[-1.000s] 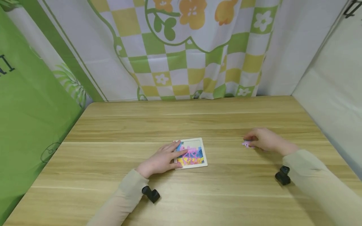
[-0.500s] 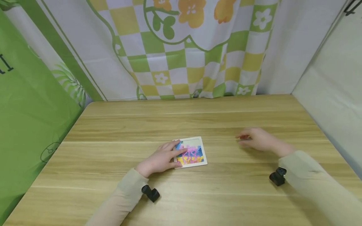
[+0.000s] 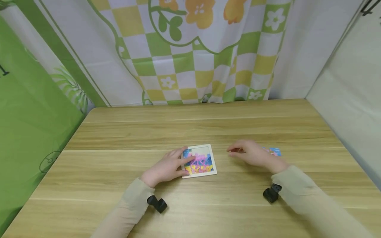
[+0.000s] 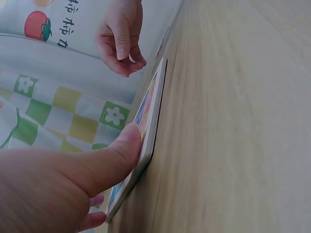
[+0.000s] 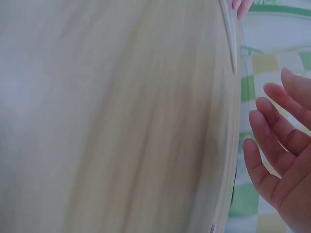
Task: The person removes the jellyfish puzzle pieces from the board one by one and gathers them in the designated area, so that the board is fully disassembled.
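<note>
A square picture puzzle (image 3: 205, 170) in a pale frame lies on the table, its picture pink, blue and yellow with a plain area along the top. My left hand (image 3: 166, 167) rests flat across its left side, fingers spread; in the left wrist view the thumb (image 4: 109, 158) lies over the frame's edge. Just right of the puzzle, my right hand (image 3: 248, 152) is over the table with loosely bent fingers. Nothing shows between its fingers (image 5: 272, 126) in the right wrist view. Behind it lie blue and pink puzzle pieces (image 3: 275, 151), partly hidden by the hand.
The wooden table (image 3: 148, 132) spreads around both hands. A checked, flowered curtain (image 3: 184, 66) hangs at its back edge. Green cloth (image 3: 35, 115) borders the left and a pale cloth (image 3: 348, 99) the right. Small black camera mounts (image 3: 272, 193) sit at both wrists.
My right hand has left the loose pieces and moved left toward the puzzle, uncovering blue and pink pieces behind it. The left hand stays on the puzzle.
</note>
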`<state>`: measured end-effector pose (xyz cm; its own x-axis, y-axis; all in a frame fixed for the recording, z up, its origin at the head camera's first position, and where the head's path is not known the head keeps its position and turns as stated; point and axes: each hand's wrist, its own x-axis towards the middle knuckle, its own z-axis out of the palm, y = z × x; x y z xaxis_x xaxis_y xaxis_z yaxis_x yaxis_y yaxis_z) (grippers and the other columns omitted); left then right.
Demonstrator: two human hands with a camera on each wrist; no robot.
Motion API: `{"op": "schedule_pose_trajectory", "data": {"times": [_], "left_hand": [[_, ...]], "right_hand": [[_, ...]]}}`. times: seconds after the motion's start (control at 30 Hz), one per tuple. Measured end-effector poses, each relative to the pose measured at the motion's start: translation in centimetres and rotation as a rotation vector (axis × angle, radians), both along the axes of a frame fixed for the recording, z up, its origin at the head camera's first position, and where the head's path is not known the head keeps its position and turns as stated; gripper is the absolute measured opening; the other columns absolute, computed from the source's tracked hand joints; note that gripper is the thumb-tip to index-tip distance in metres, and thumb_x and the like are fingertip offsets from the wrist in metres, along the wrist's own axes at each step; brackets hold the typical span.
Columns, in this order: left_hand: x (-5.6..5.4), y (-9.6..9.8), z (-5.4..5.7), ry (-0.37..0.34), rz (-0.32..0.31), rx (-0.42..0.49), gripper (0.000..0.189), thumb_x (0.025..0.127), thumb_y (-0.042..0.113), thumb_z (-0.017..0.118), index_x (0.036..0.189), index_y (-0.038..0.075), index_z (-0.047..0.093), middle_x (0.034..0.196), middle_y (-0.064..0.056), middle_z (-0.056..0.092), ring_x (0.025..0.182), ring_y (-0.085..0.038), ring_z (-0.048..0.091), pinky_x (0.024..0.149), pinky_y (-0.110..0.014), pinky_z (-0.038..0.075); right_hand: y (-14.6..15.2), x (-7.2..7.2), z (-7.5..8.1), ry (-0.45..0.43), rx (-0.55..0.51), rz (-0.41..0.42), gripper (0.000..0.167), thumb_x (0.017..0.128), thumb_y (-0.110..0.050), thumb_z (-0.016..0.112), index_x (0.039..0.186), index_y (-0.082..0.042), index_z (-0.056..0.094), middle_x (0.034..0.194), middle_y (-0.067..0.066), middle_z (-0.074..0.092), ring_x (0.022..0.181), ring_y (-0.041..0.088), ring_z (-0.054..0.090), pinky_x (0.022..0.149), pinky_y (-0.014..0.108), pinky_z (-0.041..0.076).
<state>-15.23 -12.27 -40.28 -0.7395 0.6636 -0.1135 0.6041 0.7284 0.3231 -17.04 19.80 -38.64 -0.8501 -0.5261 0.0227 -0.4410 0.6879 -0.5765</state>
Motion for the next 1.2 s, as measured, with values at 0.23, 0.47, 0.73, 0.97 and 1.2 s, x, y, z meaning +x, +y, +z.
{"op": "schedule_pose_trajectory", "data": {"times": [0.23, 0.47, 0.73, 0.97, 1.2], "left_hand": [[0.2, -1.2, 0.2, 0.048, -0.033, -0.005, 0.049, 0.093, 0.035, 0.058, 0.14, 0.021, 0.049, 0.152, -0.022, 0.027, 0.139, -0.041, 0.028, 0.11, -0.058, 0.026], [0.4, -2.1, 0.0, 0.057, -0.045, -0.027, 0.048, 0.094, 0.033, 0.057, 0.14, 0.022, 0.049, 0.152, -0.025, 0.026, 0.139, -0.041, 0.028, 0.11, -0.057, 0.028], [0.6, -2.5, -0.4, 0.061, -0.037, -0.017, 0.047, 0.095, 0.034, 0.055, 0.14, 0.023, 0.048, 0.153, -0.023, 0.025, 0.139, -0.041, 0.027, 0.109, -0.058, 0.028], [0.7, -2.6, -0.5, 0.04, -0.029, 0.002, 0.048, 0.095, 0.034, 0.056, 0.141, 0.023, 0.046, 0.154, -0.022, 0.023, 0.139, -0.041, 0.026, 0.11, -0.059, 0.025], [0.7, -2.5, -0.5, 0.013, -0.025, 0.017, 0.05, 0.095, 0.035, 0.056, 0.142, 0.023, 0.045, 0.155, -0.021, 0.021, 0.14, -0.041, 0.024, 0.111, -0.06, 0.022]], "right_hand": [[-2.6, -0.1, 0.0, 0.02, -0.051, 0.021, 0.021, 0.091, -0.016, 0.062, 0.106, -0.003, 0.07, 0.098, 0.005, 0.07, 0.09, 0.017, 0.063, 0.079, 0.035, 0.053], [-4.9, -0.3, 0.4, -0.059, -0.094, 0.006, 0.023, 0.092, -0.022, 0.063, 0.108, -0.007, 0.07, 0.098, 0.002, 0.068, 0.091, 0.014, 0.061, 0.082, 0.034, 0.051], [-7.3, -0.7, 0.4, -0.112, -0.069, 0.049, 0.029, 0.085, -0.019, 0.071, 0.109, -0.004, 0.068, 0.105, 0.009, 0.068, 0.097, 0.022, 0.062, 0.086, 0.038, 0.052], [-9.3, -0.9, 0.0, -0.022, 0.025, 0.061, 0.026, 0.082, -0.017, 0.074, 0.103, -0.003, 0.07, 0.099, 0.008, 0.068, 0.092, 0.02, 0.061, 0.082, 0.036, 0.051], [-10.7, -1.0, 0.1, -0.036, 0.065, 0.047, 0.028, 0.082, -0.017, 0.074, 0.105, -0.002, 0.069, 0.101, 0.01, 0.067, 0.095, 0.023, 0.061, 0.086, 0.04, 0.051]]}}
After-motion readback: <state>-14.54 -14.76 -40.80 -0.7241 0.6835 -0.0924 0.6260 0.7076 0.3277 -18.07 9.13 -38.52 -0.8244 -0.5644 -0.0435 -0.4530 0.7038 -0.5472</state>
